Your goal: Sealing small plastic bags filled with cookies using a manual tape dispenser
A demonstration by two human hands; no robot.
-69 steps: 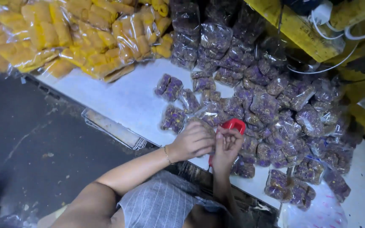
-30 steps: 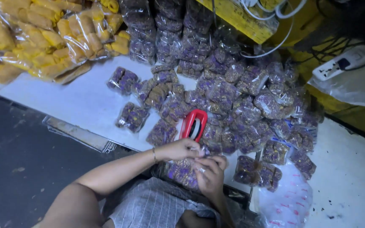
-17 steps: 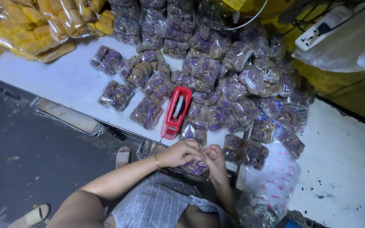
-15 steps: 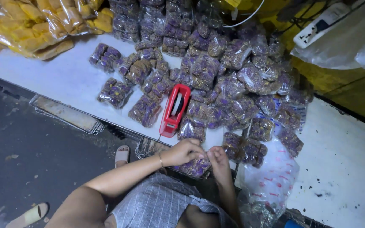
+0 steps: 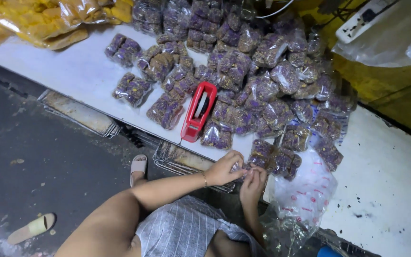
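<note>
At the near edge of the desk [image 5: 96, 81], both hands meet over one small clear packet of purple pieces [image 5: 240, 167]. The left hand [image 5: 224, 167] reaches in from the bent forearm with the wrist level and the fingers curled down, its grip pinched shut on the packet's near end. The right hand [image 5: 253, 183] comes up from below the edge, fingers pointing up and closed on the same packet; only a little of the packet shows between the two.

The packet looks light and soft, a thin crinkly film around loose lumps, likely slippery on the flat faces and easy to crush. The gathered end of the film seems the best place to hold, rather than the filled middle.

Just right of the hands a larger printed clear bag [image 5: 305, 190] hangs over the desk edge. Farther in, a red tape dispenser [image 5: 198, 112] lies beside a broad heap of similar purple packets [image 5: 262, 85]. At the far left corner lie yellow packets [image 5: 48, 19].
</note>
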